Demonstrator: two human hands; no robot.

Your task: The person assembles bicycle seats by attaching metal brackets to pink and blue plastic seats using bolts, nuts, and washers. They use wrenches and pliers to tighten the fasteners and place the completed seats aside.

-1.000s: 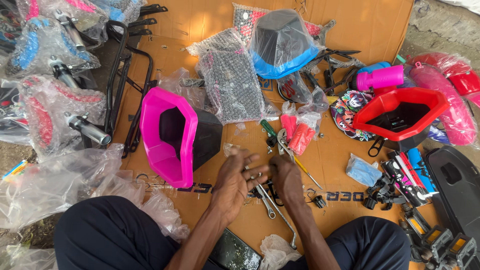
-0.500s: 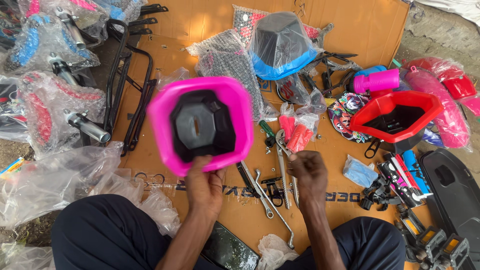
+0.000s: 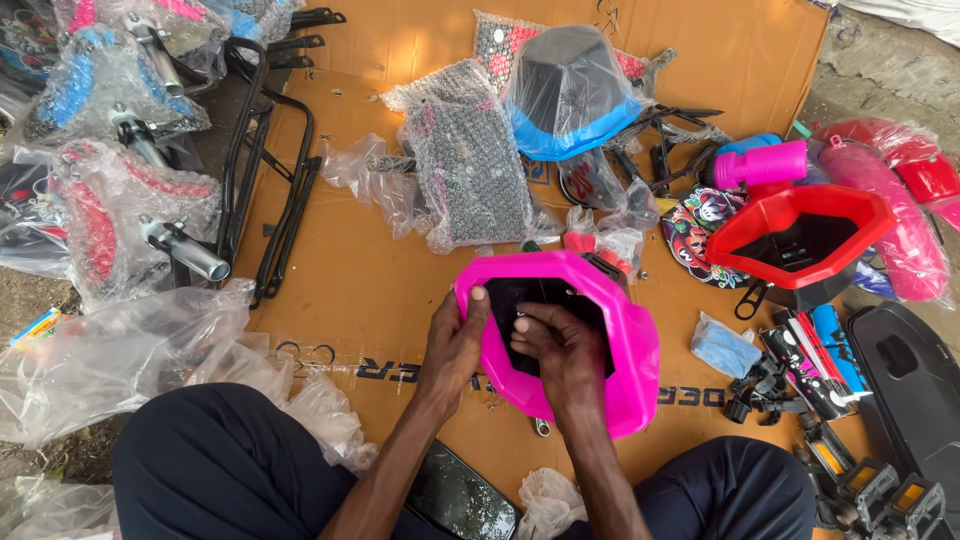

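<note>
The pink plastic basket (image 3: 620,350), with a black inner panel, lies tilted on the flattened cardboard sheet (image 3: 380,290) directly in front of the seated person, between the knees. The left hand (image 3: 455,345) grips the basket's near left rim, thumb hooked over the edge, fingers (image 3: 470,305) closed around the plastic. The right hand (image 3: 565,350) reaches inside the opening; its fingers are pinched narrow against the black panel, on something too small to identify.

Surrounding items:
- A red plastic basket (image 3: 800,235) of the same shape sits to the right, well apart from the pink one.
- A black-and-blue basket in a clear bag (image 3: 570,95) stands at the far side of the cardboard.
- A bubble-wrapped mesh panel (image 3: 470,170) lies just left of that bag.
- A pink bottle (image 3: 760,165) lies near the red basket's far edge.
- A black metal rack (image 3: 270,160) rests along the left edge of the cardboard.
- Bubble-wrapped saddles (image 3: 100,215) with bare metal posts are stacked at far left.
- Loose clear plastic bags (image 3: 120,350) lie beside the left knee.
- Black pedals with orange reflectors (image 3: 870,485) lie at lower right.
- A wrench end (image 3: 541,428) shows just beneath the pink basket's near edge.
</note>
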